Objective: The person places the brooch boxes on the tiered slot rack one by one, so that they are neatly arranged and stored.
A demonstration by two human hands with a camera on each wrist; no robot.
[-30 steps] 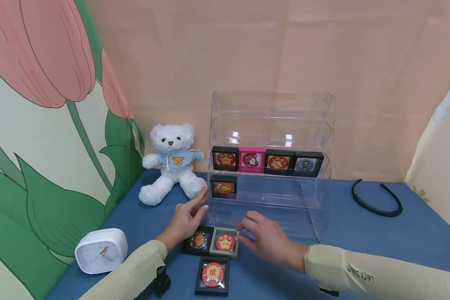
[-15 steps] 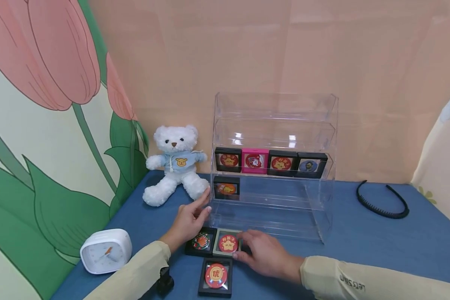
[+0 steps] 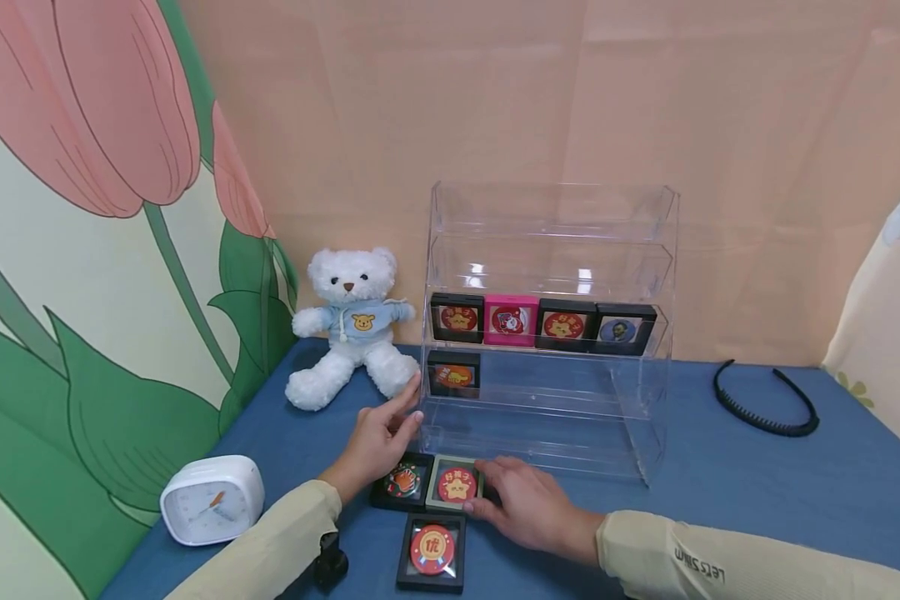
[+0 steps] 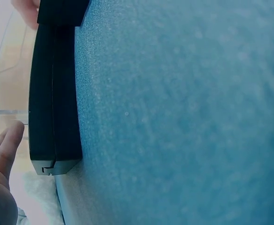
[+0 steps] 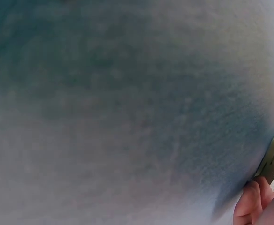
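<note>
On the blue cloth lies a grey-framed display box (image 3: 454, 483) with a red star badge. My right hand (image 3: 528, 504) grips its right side, thumb at the near corner and fingers at the far corner. In the right wrist view, curled fingertips (image 5: 254, 199) meet the box's edge. My left hand (image 3: 375, 442) has its index finger extended against the lower left side of a clear acrylic tiered rack (image 3: 547, 450). A black-framed display box (image 3: 402, 482) sits left of the grey one, and another black-framed box (image 3: 432, 552) with a red and gold badge lies nearer.
Several framed boxes stand on the rack's middle tier, including a pink box (image 3: 510, 321); one black box (image 3: 453, 374) stands a tier below. A white teddy bear (image 3: 356, 325) sits left of the rack. A white clock (image 3: 212, 502) stands front left, a black headband (image 3: 765, 408) at right.
My right hand has come down and closed on the grey-framed box's right side. The left hand stays at the rack, and the head view has shifted slightly.
</note>
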